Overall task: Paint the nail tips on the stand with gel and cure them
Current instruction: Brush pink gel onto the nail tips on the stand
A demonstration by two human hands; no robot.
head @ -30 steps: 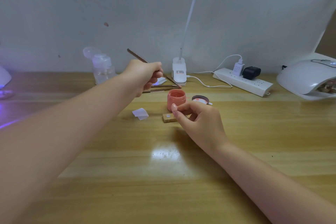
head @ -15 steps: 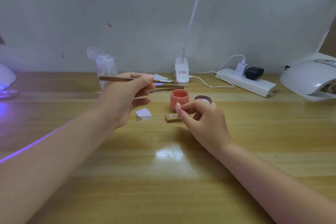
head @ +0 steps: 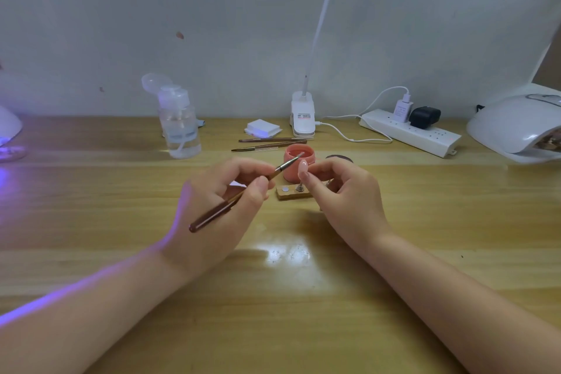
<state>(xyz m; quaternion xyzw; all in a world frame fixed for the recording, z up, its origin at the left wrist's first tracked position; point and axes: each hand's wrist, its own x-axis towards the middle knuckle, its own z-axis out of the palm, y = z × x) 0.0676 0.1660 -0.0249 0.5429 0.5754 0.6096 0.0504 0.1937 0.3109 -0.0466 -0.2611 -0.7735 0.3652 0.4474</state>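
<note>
My left hand (head: 218, 212) holds a brown brush (head: 230, 202) like a pen. Its bristle end points up and right over the open pink gel jar (head: 296, 171). A small wooden stand (head: 288, 194) lies in front of the jar, with a round metal disc and a metal post on it. A pink nail tip (head: 303, 167) sits just above that post, and my right hand (head: 346, 200) pinches it with curled fingers. The rest of the stand is hidden behind that hand.
Two spare brushes (head: 270, 143) and white pads (head: 262, 127) lie behind the jar, and its lid (head: 338, 158) is to the right. A clear bottle (head: 179, 127), clip lamp (head: 302, 114), power strip (head: 409, 133) and white curing lamp (head: 516, 127) line the back. Purple light glows at left.
My left hand has come back from the far brushes with one brush, turned it into a pen grip and brought its tip over the jar. My right hand stays at the stand.
</note>
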